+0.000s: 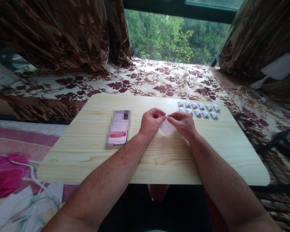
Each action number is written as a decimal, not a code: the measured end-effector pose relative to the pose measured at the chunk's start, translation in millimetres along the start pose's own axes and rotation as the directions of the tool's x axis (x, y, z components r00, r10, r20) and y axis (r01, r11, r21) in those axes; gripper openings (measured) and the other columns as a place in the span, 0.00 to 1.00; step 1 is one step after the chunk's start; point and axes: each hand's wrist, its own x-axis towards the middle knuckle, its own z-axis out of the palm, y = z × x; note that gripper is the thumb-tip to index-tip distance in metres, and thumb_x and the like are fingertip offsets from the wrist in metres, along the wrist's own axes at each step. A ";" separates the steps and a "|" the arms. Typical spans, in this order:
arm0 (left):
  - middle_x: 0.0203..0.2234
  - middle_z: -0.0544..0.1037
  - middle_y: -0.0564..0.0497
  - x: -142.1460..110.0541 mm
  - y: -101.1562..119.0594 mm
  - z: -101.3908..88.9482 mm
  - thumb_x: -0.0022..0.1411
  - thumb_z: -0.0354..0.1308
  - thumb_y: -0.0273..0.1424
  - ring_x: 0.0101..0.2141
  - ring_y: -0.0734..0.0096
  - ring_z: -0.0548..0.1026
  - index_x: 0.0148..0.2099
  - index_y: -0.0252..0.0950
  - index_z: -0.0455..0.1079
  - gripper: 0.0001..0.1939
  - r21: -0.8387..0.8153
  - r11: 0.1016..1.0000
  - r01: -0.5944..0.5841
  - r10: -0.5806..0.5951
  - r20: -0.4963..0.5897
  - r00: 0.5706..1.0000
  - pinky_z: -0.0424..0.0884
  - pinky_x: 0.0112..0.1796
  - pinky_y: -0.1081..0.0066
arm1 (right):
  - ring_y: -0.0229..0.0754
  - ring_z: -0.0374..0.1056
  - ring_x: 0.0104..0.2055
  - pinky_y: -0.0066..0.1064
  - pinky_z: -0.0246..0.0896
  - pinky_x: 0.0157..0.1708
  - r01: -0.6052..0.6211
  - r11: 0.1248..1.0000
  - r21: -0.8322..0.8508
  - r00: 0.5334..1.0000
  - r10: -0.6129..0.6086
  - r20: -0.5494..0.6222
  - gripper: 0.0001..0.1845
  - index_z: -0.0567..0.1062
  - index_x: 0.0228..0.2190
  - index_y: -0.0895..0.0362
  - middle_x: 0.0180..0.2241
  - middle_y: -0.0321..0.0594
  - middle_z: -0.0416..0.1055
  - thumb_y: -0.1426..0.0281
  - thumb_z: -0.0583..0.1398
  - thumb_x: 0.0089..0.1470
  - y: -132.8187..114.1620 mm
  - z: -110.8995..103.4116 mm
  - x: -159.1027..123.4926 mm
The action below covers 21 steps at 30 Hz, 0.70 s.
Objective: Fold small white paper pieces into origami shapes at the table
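Observation:
A small piece of folded white paper (167, 127) is held up between my two hands above the table, one corner pointing down toward me. My left hand (151, 121) pinches its upper left edge with thumb and forefinger. On the other side my right hand (184, 122) pinches the upper right edge, and the thumbs almost meet at the top. The finer folds are too small to make out. Just beyond my right hand stand two rows of small folded paper shapes (198, 112), white and pointed. My right hand partly overlaps the nearer row.
A phone (118, 129), partly pixelated, lies left of my hands on the pale wooden table (82, 151). White paper sheets (14, 203) and a cable (35, 174) lie at lower left, near pink cloth (7, 175). A lamp (279, 67) stands at right, by the curtain.

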 end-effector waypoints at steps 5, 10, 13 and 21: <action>0.18 0.66 0.57 -0.5 2.4 -0.3 0.46 0.70 0.33 0.21 0.79 0.61 0.31 0.36 0.76 0.09 0.016 1.000 0.008 -0.008 -0.017 1.000 0.56 0.23 0.75 | 0.37 0.66 0.23 0.28 0.59 0.23 0.005 1.000 -0.029 1.000 -0.005 -0.003 0.11 0.82 0.29 0.59 0.24 0.39 0.77 0.63 0.68 0.46 -2.0 0.5 -0.9; 0.18 0.67 0.57 -1.0 3.4 0.6 0.47 0.70 0.34 0.21 0.79 0.61 0.31 0.35 0.76 0.10 -0.005 1.000 0.019 -0.019 -0.008 1.000 0.57 0.23 0.75 | 0.36 0.66 0.22 0.28 0.59 0.23 -0.005 1.000 0.002 1.000 0.005 0.006 0.10 0.81 0.28 0.59 0.23 0.39 0.76 0.64 0.68 0.46 -5.8 0.6 -1.3; 0.19 0.68 0.57 -0.9 2.2 0.9 0.48 0.70 0.34 0.21 0.78 0.63 0.32 0.35 0.75 0.10 -0.019 1.000 0.024 -0.024 -0.003 1.000 0.58 0.23 0.75 | 0.36 0.66 0.23 0.28 0.59 0.23 -0.002 0.999 0.051 1.000 0.001 0.009 0.08 0.80 0.29 0.59 0.24 0.38 0.76 0.66 0.68 0.46 -8.1 0.6 -1.3; 0.20 0.68 0.56 -0.5 0.3 0.3 0.49 0.69 0.33 0.22 0.78 0.62 0.33 0.36 0.77 0.09 0.058 0.997 -0.041 0.044 -0.042 0.998 0.57 0.24 0.75 | 0.36 0.66 0.27 0.28 0.61 0.26 0.145 0.988 -0.048 0.985 -0.149 -0.090 0.06 0.78 0.30 0.56 0.26 0.36 0.74 0.69 0.66 0.45 -2.8 4.6 -0.2</action>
